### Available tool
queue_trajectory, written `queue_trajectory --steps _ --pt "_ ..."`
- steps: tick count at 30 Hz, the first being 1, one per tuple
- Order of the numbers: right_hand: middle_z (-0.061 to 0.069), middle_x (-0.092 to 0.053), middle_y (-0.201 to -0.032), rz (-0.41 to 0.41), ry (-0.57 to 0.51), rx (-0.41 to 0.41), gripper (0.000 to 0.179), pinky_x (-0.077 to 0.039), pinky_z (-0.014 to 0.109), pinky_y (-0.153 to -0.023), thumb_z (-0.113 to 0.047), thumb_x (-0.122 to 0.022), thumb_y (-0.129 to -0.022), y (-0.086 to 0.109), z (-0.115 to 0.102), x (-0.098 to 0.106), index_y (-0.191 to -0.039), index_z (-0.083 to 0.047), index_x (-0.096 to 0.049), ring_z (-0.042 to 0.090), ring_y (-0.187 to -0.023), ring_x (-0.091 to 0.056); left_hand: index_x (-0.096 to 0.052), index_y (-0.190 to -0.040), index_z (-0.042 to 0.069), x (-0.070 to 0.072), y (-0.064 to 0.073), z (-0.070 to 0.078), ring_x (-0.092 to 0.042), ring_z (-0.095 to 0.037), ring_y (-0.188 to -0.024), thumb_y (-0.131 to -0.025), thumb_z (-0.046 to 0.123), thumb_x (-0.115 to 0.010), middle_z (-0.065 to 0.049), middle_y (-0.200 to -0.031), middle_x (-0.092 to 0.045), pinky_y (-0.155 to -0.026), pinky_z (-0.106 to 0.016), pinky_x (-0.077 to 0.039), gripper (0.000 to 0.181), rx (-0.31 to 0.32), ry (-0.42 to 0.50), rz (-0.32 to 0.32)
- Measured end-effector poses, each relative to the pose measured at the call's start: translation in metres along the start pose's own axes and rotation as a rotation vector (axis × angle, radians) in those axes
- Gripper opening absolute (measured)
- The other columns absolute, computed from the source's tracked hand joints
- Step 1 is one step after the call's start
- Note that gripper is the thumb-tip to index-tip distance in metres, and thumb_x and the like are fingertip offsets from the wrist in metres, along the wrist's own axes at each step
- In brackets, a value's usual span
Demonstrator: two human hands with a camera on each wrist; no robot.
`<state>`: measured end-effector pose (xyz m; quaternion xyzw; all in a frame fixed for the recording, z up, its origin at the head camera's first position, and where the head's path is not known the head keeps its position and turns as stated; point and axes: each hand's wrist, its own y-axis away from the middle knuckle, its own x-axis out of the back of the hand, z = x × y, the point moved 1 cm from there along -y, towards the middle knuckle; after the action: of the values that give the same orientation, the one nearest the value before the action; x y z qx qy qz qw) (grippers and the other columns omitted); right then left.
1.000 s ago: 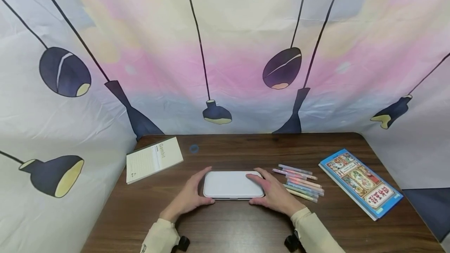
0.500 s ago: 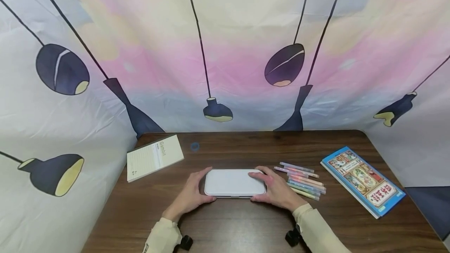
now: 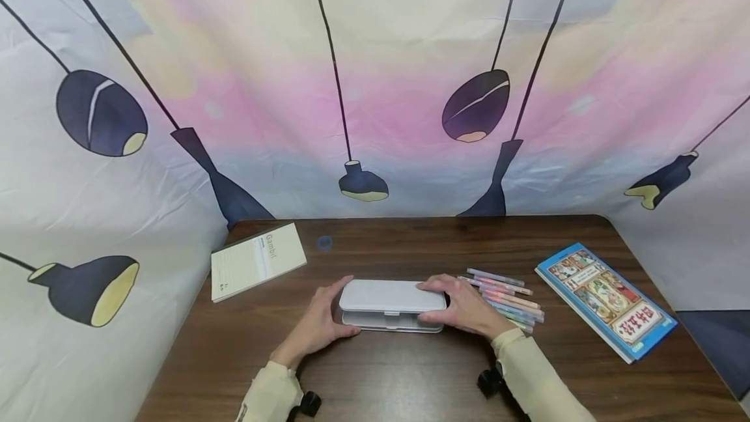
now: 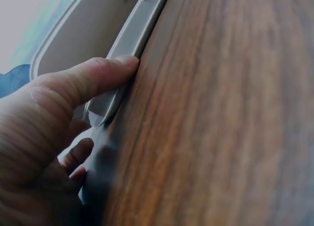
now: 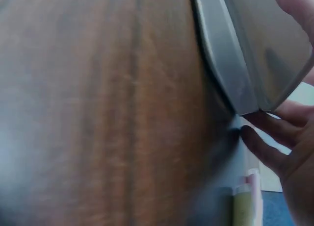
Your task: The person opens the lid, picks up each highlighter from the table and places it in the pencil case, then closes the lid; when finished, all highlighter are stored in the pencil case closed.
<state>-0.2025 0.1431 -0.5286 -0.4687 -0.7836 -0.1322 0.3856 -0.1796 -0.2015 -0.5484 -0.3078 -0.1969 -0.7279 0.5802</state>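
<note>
Left hand (image 3: 316,321) grips the left end of the white pencil case (image 3: 389,327) on the table (image 3: 387,383); right hand (image 3: 465,310) holds its lid (image 3: 383,293), raised at the front, closed half a second ago.

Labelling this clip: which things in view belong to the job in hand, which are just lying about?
In the job:
white rectangular case, lid partly raised
left hand and right hand, holding its ends

Apparently lying about:
slim pastel pens
cream rectangular paper notepad
thin blue ring
blue rectangular illustrated book
</note>
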Motion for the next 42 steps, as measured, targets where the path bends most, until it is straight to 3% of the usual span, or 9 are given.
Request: queue_trajectory --steps 4,9,13,18,23,29,34,39,42 --pt "0.000 -0.072 -0.134 -0.060 -0.087 -0.066 0.053 -0.052 0.055 -0.103 -0.056 -0.076 -0.092 -0.010 -0.001 0.011 -0.135 -0.025 -0.074 0.028 -0.127 -0.065 -0.047 -0.160 0.023 0.000 0.000 0.000 -0.052 -0.025 -0.118 -0.065 0.029 -0.103 -0.010 -0.130 -0.059 -0.105 -0.054 -0.044 0.111 0.022 0.014 0.004" --pt "-0.002 -0.076 -0.124 -0.031 -0.165 -0.115 0.037 -0.055 0.046 -0.098 -0.048 -0.069 -0.100 -0.023 0.002 0.017 -0.125 -0.023 -0.079 0.022 -0.118 -0.070 -0.034 -0.166 0.030 0.000 0.002 0.001 -0.052 -0.024 -0.120 -0.066 0.030 -0.103 -0.006 -0.143 -0.060 -0.104 -0.054 -0.044 0.122 0.026 0.019 0.002" --pt "-0.005 -0.077 -0.103 0.107 -0.199 -0.165 0.032 -0.055 0.037 -0.089 -0.044 -0.067 -0.102 -0.032 0.004 0.017 -0.111 -0.018 -0.083 0.014 -0.098 -0.070 -0.021 -0.170 0.031 -0.001 -0.001 0.003 -0.053 -0.022 -0.119 -0.067 0.028 -0.102 0.001 -0.150 -0.060 -0.105 -0.052 -0.041 0.131 -0.011 0.016 0.008" --pt "0.000 -0.063 -0.077 0.331 -0.285 -0.219 0.030 -0.047 0.032 -0.074 -0.038 -0.072 -0.101 -0.042 0.005 0.016 -0.092 -0.010 -0.080 0.018 -0.076 -0.056 -0.014 -0.171 0.034 -0.001 -0.004 0.004 -0.053 -0.020 -0.119 -0.065 0.025 -0.103 0.007 -0.151 -0.060 -0.107 -0.053 -0.037 0.138 -0.028 0.016 0.001" --pt "0.005 -0.075 -0.091 0.501 -0.340 -0.242 0.018 -0.050 0.025 -0.072 -0.025 -0.077 -0.098 -0.048 0.008 0.014 -0.100 -0.008 -0.083 0.015 -0.081 -0.061 -0.014 -0.171 0.030 -0.002 -0.003 0.003 -0.051 -0.019 -0.120 -0.065 0.025 -0.103 0.008 -0.150 -0.060 -0.108 -0.053 -0.037 0.138 -0.024 0.000 -0.018" --pt "0.008 -0.080 -0.101 0.614 -0.394 -0.199 0.016 -0.051 0.019 -0.075 -0.016 -0.081 -0.094 -0.052 0.009 0.015 -0.105 -0.004 -0.082 0.011 -0.087 -0.066 -0.018 -0.171 0.023 -0.002 -0.003 0.002 -0.051 -0.020 -0.117 -0.065 0.028 -0.102 0.007 -0.148 -0.059 -0.105 -0.052 -0.038 0.136 -0.039 -0.018 -0.010" --pt "0.008 -0.079 -0.103 0.624 -0.426 -0.156 0.015 -0.051 0.017 -0.078 -0.013 -0.082 -0.093 -0.049 0.010 0.015 -0.104 -0.003 -0.081 0.009 -0.091 -0.068 -0.014 -0.172 0.024 -0.001 -0.002 0.002 -0.049 -0.019 -0.119 -0.067 0.029 -0.102 0.008 -0.151 -0.058 -0.108 -0.053 -0.036 0.137 -0.025 -0.016 -0.026" --pt "0.015 -0.075 -0.121 0.623 -0.479 -0.156 0.007 -0.050 0.014 -0.085 -0.001 -0.078 -0.093 -0.040 0.008 0.013 -0.100 0.000 -0.077 0.012 -0.103 -0.067 -0.012 -0.172 0.029 -0.001 -0.003 0.002 -0.048 -0.019 -0.120 -0.067 0.028 -0.102 0.010 -0.151 -0.057 -0.110 -0.053 -0.035 0.138 -0.019 -0.009 -0.037" --pt "0.015 -0.073 -0.129 0.593 -0.411 -0.190 0.005 -0.049 0.015 -0.088 0.002 -0.076 -0.092 -0.030 0.002 0.011 -0.096 -0.002 -0.075 0.016 -0.110 -0.067 -0.013 -0.172 0.030 -0.001 -0.003 0.002 -0.048 -0.018 -0.119 -0.067 0.027 -0.102 0.011 -0.150 -0.058 -0.109 -0.053 -0.035 0.138 -0.018 -0.006 -0.034"
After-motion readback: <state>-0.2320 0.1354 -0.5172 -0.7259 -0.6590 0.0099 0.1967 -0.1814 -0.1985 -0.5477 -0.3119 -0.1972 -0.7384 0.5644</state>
